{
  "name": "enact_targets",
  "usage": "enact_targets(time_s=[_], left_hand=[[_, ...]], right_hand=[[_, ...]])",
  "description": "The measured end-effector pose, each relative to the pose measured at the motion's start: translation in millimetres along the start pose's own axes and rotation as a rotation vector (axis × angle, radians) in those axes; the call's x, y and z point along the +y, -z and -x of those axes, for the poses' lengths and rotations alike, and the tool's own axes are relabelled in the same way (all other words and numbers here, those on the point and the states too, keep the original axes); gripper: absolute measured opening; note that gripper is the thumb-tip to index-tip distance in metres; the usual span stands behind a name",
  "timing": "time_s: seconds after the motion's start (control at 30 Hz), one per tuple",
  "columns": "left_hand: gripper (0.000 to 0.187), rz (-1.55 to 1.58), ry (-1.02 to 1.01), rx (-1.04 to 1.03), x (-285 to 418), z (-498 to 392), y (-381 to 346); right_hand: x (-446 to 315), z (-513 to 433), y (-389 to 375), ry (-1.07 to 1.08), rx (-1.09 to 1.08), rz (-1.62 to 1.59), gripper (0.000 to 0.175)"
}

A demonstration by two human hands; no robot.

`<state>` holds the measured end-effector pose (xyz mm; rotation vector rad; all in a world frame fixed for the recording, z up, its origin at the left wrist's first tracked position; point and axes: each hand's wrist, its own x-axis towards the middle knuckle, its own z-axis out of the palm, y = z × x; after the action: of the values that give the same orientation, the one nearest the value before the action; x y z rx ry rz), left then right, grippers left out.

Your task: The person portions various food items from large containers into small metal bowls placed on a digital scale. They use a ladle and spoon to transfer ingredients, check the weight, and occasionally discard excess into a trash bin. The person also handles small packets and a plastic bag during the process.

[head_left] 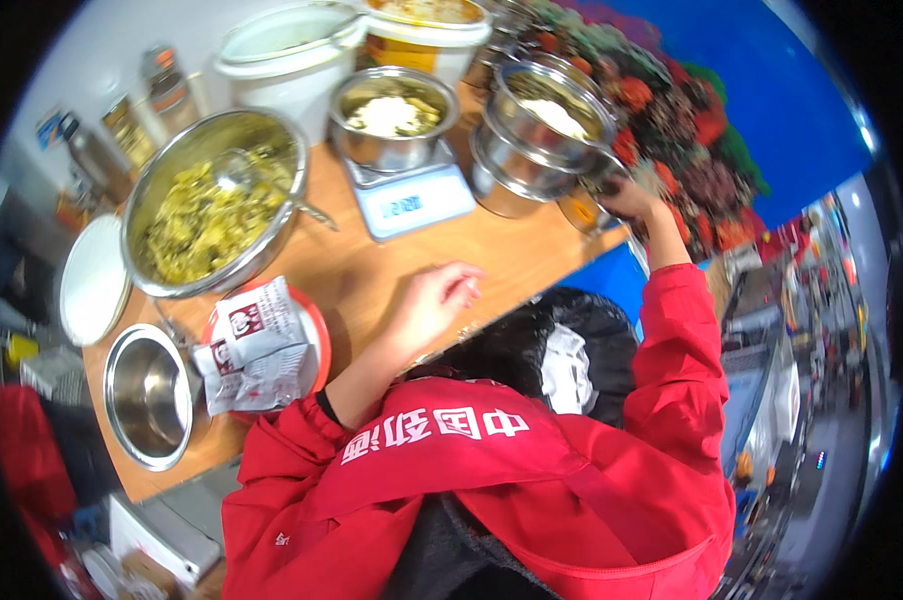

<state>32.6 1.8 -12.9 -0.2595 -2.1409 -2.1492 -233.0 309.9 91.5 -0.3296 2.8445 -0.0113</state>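
My left hand (pixel 440 296) is over the table's near edge, fingers loosely curled, with nothing visible in it. My right hand (pixel 631 199) reaches to the table's right end, beside stacked steel bowls (pixel 522 172); the top one holds chopped greens and white stuff. Its fingers meet a blurred, shiny metal part, and I cannot tell whether they grip it. On a digital kitchen scale (pixel 419 204) sits a steel bowl (pixel 393 154) of greens topped with white stuff. To the left, a large steel basin (pixel 211 199) contains chopped yellow-green pickled vegetables and a metal ladle (pixel 235 171).
White plastic buckets (pixel 290 71) stand at the back. At left are an empty steel bowl (pixel 151 397), a white lid (pixel 95 281) and printed sachets (pixel 260 345) on a red-rimmed tub. A black plastic bag (pixel 511 352) hangs below the wooden table's (pixel 346 270) near edge.
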Motion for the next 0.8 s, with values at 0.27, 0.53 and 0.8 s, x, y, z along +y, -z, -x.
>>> enact_targets(time_s=[0.27, 0.53, 0.8], left_hand=[[0.015, -0.063, -0.034, 0.039, 14, 2, 5], [0.018, -0.467, -0.183, 0.216, 10, -9, 12], [0.036, -1.09, -0.068, 0.206, 11, -53, -11]], right_hand=[[-2, -37, -23, -0.08, -0.296, -0.044, 0.057], [48, -96, -72, 0.132, -0.074, -0.741, 0.038], [56, -82, -35, 0.215, 0.223, -0.815, 0.022]])
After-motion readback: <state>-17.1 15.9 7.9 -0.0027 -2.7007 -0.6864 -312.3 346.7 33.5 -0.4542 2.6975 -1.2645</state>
